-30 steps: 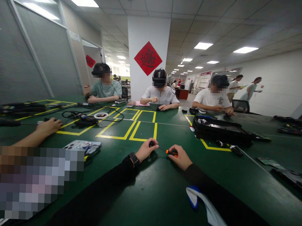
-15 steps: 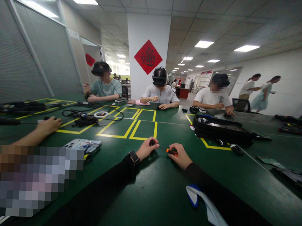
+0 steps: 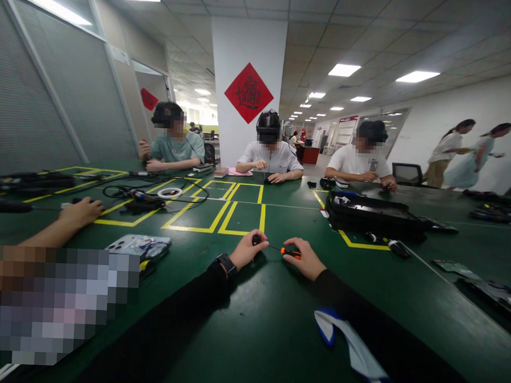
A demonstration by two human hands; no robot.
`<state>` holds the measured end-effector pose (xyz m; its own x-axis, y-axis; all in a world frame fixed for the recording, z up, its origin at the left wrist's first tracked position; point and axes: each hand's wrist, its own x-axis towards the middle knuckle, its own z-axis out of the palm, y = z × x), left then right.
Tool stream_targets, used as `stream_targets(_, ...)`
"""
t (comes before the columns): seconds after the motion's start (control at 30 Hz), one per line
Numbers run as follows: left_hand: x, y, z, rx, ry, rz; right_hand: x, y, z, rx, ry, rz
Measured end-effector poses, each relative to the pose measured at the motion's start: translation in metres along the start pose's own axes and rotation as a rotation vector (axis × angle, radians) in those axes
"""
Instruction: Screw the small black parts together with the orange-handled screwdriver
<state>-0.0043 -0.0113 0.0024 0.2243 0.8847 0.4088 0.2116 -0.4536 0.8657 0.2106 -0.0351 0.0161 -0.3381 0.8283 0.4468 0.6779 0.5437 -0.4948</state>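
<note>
Just above the green table, my left hand [image 3: 246, 251] is closed around a small black part [image 3: 257, 240]; its kind is too small to tell. My right hand [image 3: 307, 258] grips the handle of an orange and black screwdriver [image 3: 290, 253]. The screwdriver's thin shaft points left, and its tip reaches the black part, though the exact contact is hidden by my fingers. A white and blue cloth-like strip [image 3: 352, 345] lies beside my right forearm.
At right stands an open black case [image 3: 375, 213], with a dark-and-white device [image 3: 399, 248] before it. Black cables [image 3: 124, 194] and a clear bag of parts [image 3: 138, 245] lie left. A co-worker's hand [image 3: 82, 211] rests nearby; several people sit opposite. Yellow tape [image 3: 240, 234] marks the green table [image 3: 248, 349].
My hands keep their grips with hardly any movement. The view has shifted slightly. Two people walking in the background have moved right.
</note>
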Motion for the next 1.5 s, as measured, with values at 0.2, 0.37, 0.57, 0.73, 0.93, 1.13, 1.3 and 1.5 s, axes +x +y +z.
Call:
stream_targets(0.2,0.0,0.001,0.0,0.0,0.014,-0.019,0.001,0.004,-0.088,-0.121,-0.506,0.106)
stream_targets(0.37,0.0,0.0,-0.001,0.01,-0.004,-0.011,-0.046,0.007,-0.12,-0.329,-0.947,0.276)
stream_targets(0.57,0.001,-0.003,-0.002,0.012,-0.025,0.003,-0.081,0.028,-0.126,-0.306,-1.179,0.503)
stream_targets(0.73,0.001,-0.003,-0.001,0.002,-0.026,-0.002,-0.061,0.025,-0.134,-0.537,-0.912,0.529)
stream_targets(0.93,0.002,-0.002,-0.001,-0.009,-0.041,-0.001,-0.006,-0.001,-0.088,-0.401,-0.503,0.152)
stream_targets(1.13,0.001,-0.002,-0.001,-0.006,-0.04,-0.017,0.021,0.002,-0.015,0.016,-0.451,-0.06)
stream_targets(1.3,0.001,-0.002,-0.001,-0.019,-0.029,-0.009,0.031,0.04,-0.041,0.368,-0.606,0.282)
stream_targets(1.5,0.002,-0.005,-0.001,-0.035,-0.023,-0.01,0.0,0.08,-0.126,-0.047,-1.133,0.66)
